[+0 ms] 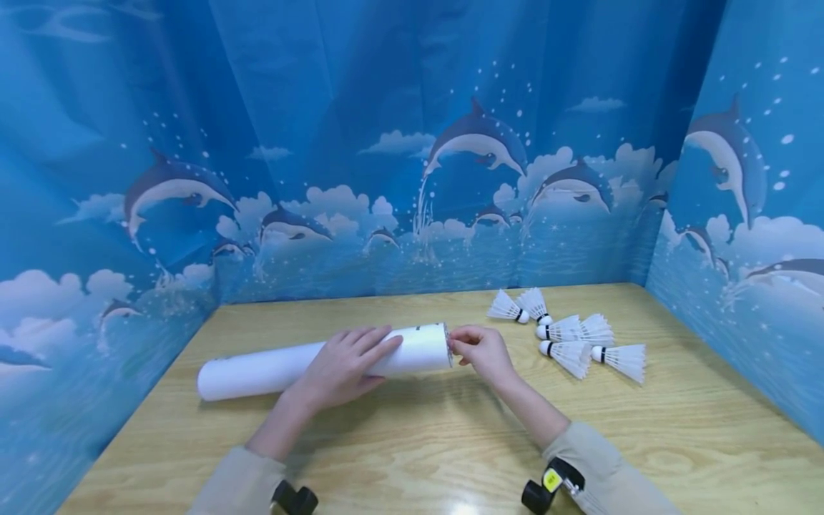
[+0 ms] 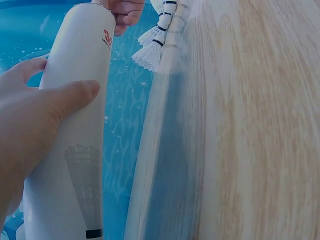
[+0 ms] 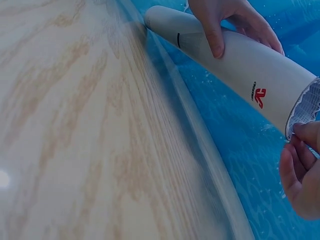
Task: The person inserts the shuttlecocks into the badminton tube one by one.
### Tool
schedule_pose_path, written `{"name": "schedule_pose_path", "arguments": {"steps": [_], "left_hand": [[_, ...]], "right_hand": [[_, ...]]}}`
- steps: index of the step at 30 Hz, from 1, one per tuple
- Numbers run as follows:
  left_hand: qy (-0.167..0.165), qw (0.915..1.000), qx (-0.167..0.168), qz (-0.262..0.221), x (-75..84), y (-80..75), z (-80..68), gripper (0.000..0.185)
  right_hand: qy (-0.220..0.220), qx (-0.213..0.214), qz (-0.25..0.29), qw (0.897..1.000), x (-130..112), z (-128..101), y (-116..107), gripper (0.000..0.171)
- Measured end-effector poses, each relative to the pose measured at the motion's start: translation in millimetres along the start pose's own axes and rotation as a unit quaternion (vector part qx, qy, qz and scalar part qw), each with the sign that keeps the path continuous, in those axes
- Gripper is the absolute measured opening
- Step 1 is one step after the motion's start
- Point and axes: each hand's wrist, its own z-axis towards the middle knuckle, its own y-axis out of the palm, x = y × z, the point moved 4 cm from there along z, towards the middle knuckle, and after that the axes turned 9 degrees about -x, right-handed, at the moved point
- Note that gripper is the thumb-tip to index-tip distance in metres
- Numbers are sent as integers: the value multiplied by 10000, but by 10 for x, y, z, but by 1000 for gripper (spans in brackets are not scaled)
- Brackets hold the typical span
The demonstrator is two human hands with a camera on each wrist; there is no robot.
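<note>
Fingers of the left hand (image 1: 347, 365) wrap round the white tube (image 1: 273, 368), while the right hand (image 1: 486, 354) pinches the skirt of a shuttlecock (image 3: 307, 106) at the tube's open end. Through my head view, a blue dolphin curtain (image 1: 360, 100) hangs behind a wooden table (image 1: 425, 450). Over that table I see the tube lying sideways, open end rightward. Six loose shuttlecocks (image 1: 569, 355) lie right of both hands. Smallest, I make out a red logo (image 3: 260, 96) near the tube's mouth.
</note>
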Motion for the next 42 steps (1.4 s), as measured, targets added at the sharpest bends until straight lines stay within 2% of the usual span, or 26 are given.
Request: {"name": "schedule_pose_path", "arguments": {"steps": [10, 31, 37, 42], "left_hand": [[36, 10000, 33, 4, 10, -11, -2, 78], [12, 10000, 84, 24, 6, -16, -21, 80], [9, 9998, 186, -26, -33, -33, -54, 80], [127, 9997, 181, -31, -54, -21, -90, 80]], "right_hand": [[-25, -85, -147, 9999, 15, -4, -16, 12], [260, -323, 227, 9989, 13, 0, 23, 12], [186, -424, 127, 9988, -30, -20, -66, 21], [182, -520, 44, 9985, -25, -45, -247, 26]]}}
